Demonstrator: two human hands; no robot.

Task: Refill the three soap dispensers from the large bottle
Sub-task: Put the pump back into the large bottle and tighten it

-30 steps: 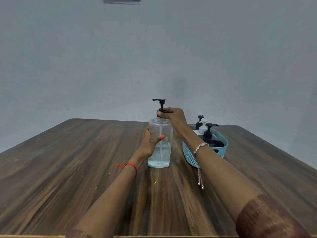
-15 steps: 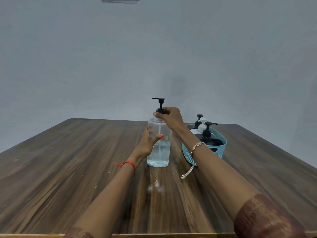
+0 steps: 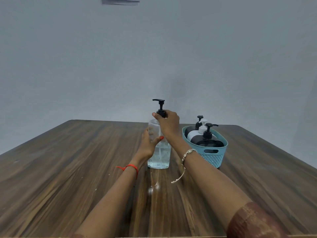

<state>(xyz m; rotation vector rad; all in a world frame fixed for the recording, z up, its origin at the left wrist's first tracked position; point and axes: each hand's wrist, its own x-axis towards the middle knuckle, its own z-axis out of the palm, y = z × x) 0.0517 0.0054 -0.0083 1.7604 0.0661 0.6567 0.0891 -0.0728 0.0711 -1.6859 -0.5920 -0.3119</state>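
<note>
Both hands are on the large bottle (image 3: 159,156) right now. The left hand (image 3: 148,143) wraps its clear body from the left, the thumb with its orange nail lying across the near face and the fingers showing through the plastic on the far side. The right hand (image 3: 169,123) comes in over the top, its fingers curled round the black collar of the pump (image 3: 159,104) at the neck, a firm pinch. The pump's spout sticks out to the left, well above the knuckles. The bottle stands upright on the wooden table (image 3: 68,169), about mid-table, with clear liquid in its lower part. Just to its right sits the teal basket (image 3: 212,158), and whether the two touch I cannot tell, because the right forearm crosses in front. Three soap dispensers stand in that basket, lined up from near to far: a black dispenser (image 3: 209,143) nearest, a white dispenser (image 3: 194,135) behind it and a dark dispenser (image 3: 189,130) at the back, each with its pump fitted. A silver bracelet (image 3: 187,152) hangs on the right wrist with its chain dangling, and a red thread (image 3: 131,166) circles the left wrist. A reddish-brown sleeve (image 3: 253,220) fills the near right corner. A plain grey wall (image 3: 154,48) stands beyond the table.
</note>
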